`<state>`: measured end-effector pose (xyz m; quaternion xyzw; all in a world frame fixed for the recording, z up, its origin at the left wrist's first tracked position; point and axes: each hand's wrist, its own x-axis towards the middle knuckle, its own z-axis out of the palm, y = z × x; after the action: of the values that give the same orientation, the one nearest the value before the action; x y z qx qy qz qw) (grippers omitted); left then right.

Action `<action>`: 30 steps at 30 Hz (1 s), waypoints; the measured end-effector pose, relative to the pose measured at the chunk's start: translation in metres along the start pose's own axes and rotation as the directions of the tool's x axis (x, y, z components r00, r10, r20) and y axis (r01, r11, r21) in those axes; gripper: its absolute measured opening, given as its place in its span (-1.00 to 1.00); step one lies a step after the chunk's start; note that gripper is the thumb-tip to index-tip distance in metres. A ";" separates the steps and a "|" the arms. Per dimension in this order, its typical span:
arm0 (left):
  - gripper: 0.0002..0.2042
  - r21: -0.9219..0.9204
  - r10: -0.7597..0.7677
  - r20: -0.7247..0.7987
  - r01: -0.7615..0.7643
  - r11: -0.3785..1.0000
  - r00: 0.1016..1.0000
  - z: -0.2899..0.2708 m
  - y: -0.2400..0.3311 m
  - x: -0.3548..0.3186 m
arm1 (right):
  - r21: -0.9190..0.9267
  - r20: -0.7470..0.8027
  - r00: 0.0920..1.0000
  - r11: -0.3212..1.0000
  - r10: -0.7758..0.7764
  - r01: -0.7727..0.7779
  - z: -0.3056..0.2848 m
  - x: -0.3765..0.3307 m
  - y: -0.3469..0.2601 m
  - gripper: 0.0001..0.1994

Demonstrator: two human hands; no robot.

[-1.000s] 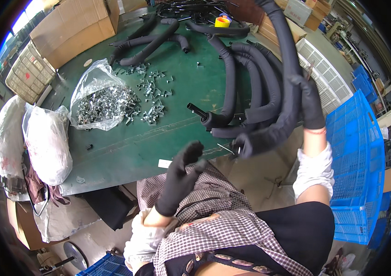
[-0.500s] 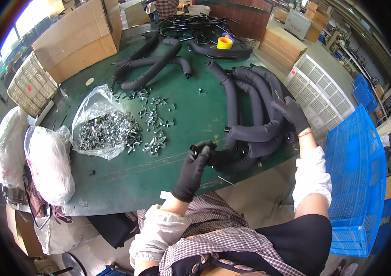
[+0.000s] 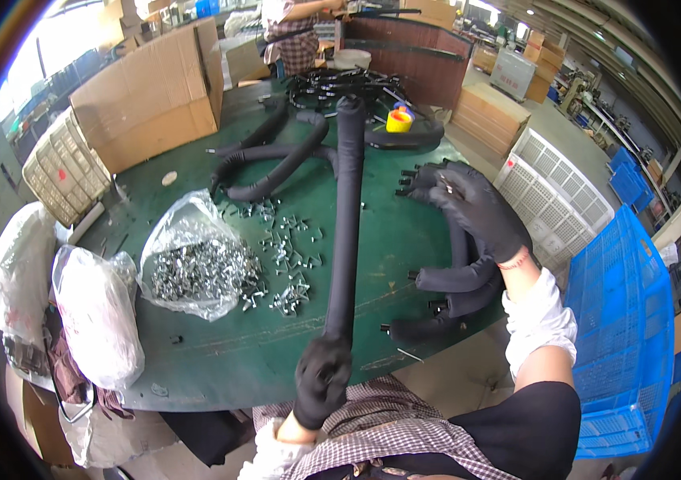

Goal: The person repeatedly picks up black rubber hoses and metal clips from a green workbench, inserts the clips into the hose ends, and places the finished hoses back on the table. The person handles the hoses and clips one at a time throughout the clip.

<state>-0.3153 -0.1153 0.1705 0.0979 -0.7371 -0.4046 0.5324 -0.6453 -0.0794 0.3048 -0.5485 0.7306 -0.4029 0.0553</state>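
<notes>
My left hand (image 3: 324, 374), in a black glove, is closed round the near end of a black foam-covered tube (image 3: 347, 208). The tube stretches away from me over the table, its far end raised in front of the pile of black rods. My right hand (image 3: 480, 210), also gloved in black, is above the pile of bent foam-covered tubes (image 3: 460, 278) on the right. Its fingers are pinched round a small, thin, metal-looking piece whose kind is unclear. Left of the held tube lie loose metal clips (image 3: 288, 248), beside a clear plastic bag (image 3: 184, 212) full of clips.
More foam-covered tubes (image 3: 284, 170) and black rods (image 3: 332, 86) lie farther back on the green table (image 3: 236, 352), with a yellow tape roll (image 3: 399, 121). A cardboard box (image 3: 148, 96) stands back left; blue crates (image 3: 620, 336) stand right. Another person (image 3: 291, 40) stands beyond.
My left hand has drawn a tube out of the right-hand pile and swung it to point away from me. My right hand has moved slightly left. The view has tilted up.
</notes>
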 end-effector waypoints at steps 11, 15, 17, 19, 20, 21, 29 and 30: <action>-0.43 -0.729 -0.390 -0.348 0.015 0.684 0.853 -0.112 0.052 -0.101 | 0.422 0.149 0.959 0.893 -0.242 0.160 0.055 0.031 -0.070 -0.39; -0.32 -0.840 -0.689 -0.437 0.013 0.543 0.578 -0.130 0.058 -0.156 | 0.106 0.201 0.949 0.968 -0.243 0.225 0.072 -0.030 -0.104 -0.53; -0.39 -0.818 -0.772 -0.336 0.239 0.523 0.539 -0.144 0.051 -0.209 | -0.021 0.251 0.915 0.943 -0.317 0.332 0.076 -0.066 -0.123 -0.53; -0.44 -0.853 -0.848 -0.318 0.262 0.451 0.424 -0.145 0.054 -0.259 | -0.035 0.228 0.866 0.885 -0.445 0.464 0.094 -0.096 -0.121 -0.55; -0.50 -0.901 -0.844 -0.227 0.224 0.371 0.486 -0.148 0.048 -0.285 | -0.004 0.226 0.879 0.902 -0.419 0.431 0.093 -0.110 -0.122 -0.55; -0.54 -0.926 -0.839 -0.234 0.151 0.347 0.492 -0.143 0.053 -0.288 | 0.022 0.230 0.889 0.916 -0.395 0.401 0.093 -0.124 -0.125 -0.55; -0.69 -0.958 -0.853 -0.236 0.035 0.284 0.466 -0.141 0.050 -0.318 | 0.177 0.317 0.913 0.962 -0.258 0.210 0.100 -0.152 -0.139 -0.52; -0.69 -0.964 -0.854 -0.221 0.026 0.263 0.471 -0.140 0.051 -0.318 | 0.154 0.347 0.907 0.968 -0.241 0.198 0.098 -0.154 -0.134 -0.50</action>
<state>-0.0480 0.0314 -0.0034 0.1919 -0.0515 -0.7885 0.5821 -0.4321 -0.0109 0.2711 -0.6880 0.6169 -0.3398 0.1748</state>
